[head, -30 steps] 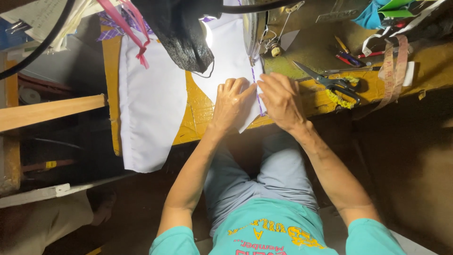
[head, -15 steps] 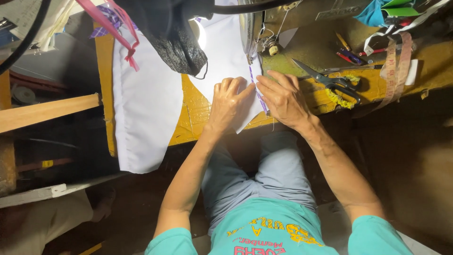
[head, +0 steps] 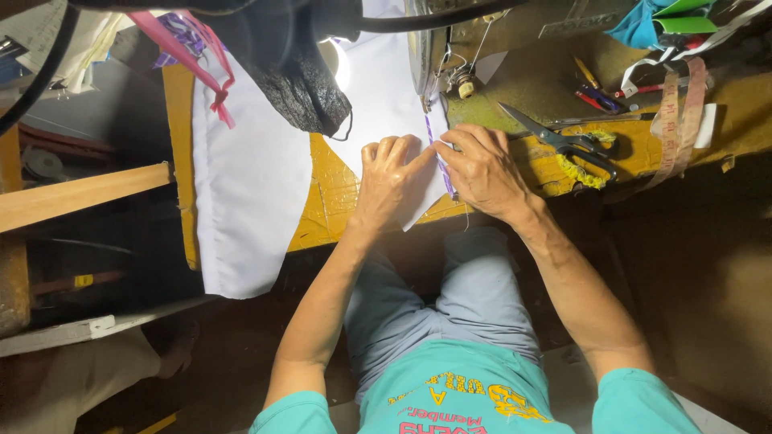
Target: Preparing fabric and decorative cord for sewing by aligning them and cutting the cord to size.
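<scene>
Both hands rest side by side on the cloth (head: 386, 96) atop the table (head: 338, 201); scissors (head: 563, 141) lie right of them.

white fabric (head: 386, 104); yellow table (head: 330, 201)

My left hand (head: 392, 181) and right hand (head: 482, 170) press white fabric (head: 386, 104) flat; scissors (head: 563, 138) lie at three o'clock.

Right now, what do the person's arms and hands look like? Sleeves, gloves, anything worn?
Both arms are bare from the short teal sleeves down. The left hand and right hand are bare: no gloves, and no watch or wristband shows at either wrist. Rings, if any, are too small to tell. The teal shirt has yellow and red print.
</scene>
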